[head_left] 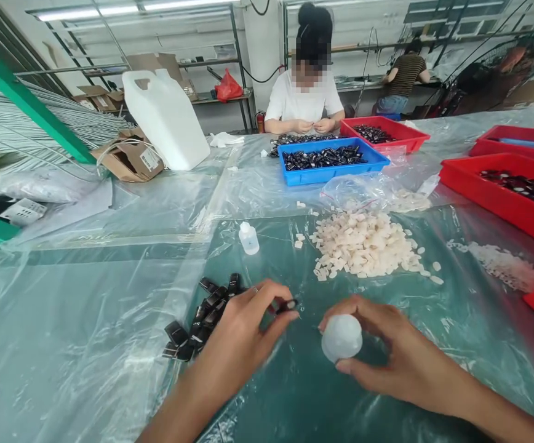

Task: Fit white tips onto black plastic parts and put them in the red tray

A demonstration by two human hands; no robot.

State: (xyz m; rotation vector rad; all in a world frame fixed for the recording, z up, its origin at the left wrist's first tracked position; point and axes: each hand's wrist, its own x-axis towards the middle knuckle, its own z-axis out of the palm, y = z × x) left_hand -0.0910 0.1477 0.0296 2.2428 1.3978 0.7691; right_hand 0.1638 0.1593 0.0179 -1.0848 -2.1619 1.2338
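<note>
My left hand (253,326) pinches a small black plastic part (287,306) between thumb and fingers, its pale end facing right. Just left of that hand lies a loose heap of similar black parts (202,317). My right hand (382,344) is wrapped round a small white translucent bottle (341,338), seen from one end; how full it is I cannot tell. A gap separates the two hands. Beyond them, a large pile of small cream-coloured pieces (363,243) rests on the green table surface. A second small white bottle (248,239) stands upright behind the black heap.
A blue tray (336,175) and a red tray (414,141) of black parts stand toward the back. More red trays (502,191) line the right side. At the back left are a white jug (170,120) and a cardboard box (131,161). A co-worker (304,98) sits opposite.
</note>
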